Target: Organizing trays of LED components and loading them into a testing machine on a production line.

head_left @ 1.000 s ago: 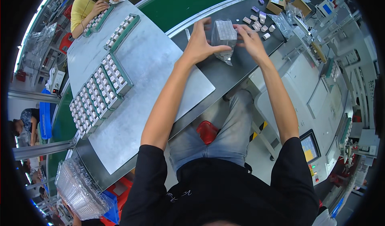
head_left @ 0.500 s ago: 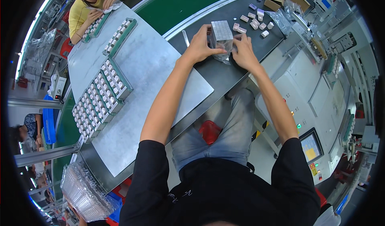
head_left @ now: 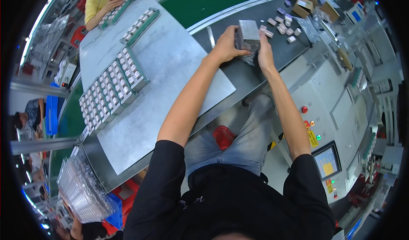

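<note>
Grey block (head_left: 248, 30) between both hands' grip.

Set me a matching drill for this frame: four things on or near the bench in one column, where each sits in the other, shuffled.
Things:
1. grey block
2. filled trays
3. small loose pieces
4. stack of clear trays

Places:
A. scattered on the dark surface beyond the hands
B. between the left hand and right hand
C. low at the person's left, off the bench's near corner
D. in rows on the pale metal sheet

Pairs: 1-B, 2-D, 3-A, 4-C
</note>
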Available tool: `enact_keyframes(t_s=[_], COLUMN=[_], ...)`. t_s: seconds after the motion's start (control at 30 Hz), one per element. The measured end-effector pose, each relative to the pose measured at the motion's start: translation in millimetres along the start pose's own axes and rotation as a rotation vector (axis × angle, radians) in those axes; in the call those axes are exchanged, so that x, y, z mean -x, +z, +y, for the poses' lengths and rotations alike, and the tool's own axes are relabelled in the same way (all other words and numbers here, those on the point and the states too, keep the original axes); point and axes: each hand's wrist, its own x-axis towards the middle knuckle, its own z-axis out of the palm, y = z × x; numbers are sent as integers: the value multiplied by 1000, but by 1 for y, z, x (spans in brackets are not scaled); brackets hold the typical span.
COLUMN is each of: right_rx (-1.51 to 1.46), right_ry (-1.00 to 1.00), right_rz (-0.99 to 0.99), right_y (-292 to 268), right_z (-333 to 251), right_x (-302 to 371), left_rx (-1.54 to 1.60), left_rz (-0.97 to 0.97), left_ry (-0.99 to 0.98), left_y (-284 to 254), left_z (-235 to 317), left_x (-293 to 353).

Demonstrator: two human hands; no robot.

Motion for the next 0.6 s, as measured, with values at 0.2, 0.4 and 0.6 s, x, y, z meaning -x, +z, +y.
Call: enact_keyframes(t_s=[0.2,0.4,0.6], right_rx=[35,793,1054], right_ry=[-46,-116,-162], right_rz=[13,46,136], right_y=[2,-11,-3], right_z=[8,13,4], right_x=[7,17,27], left_rx=[-50,-122,-148], left_rz=[-8,3,1], left_ry=[-28,21,15], left_y=[2,3,4], left_z=[2,-1,-8], left_x=[4,4,6])
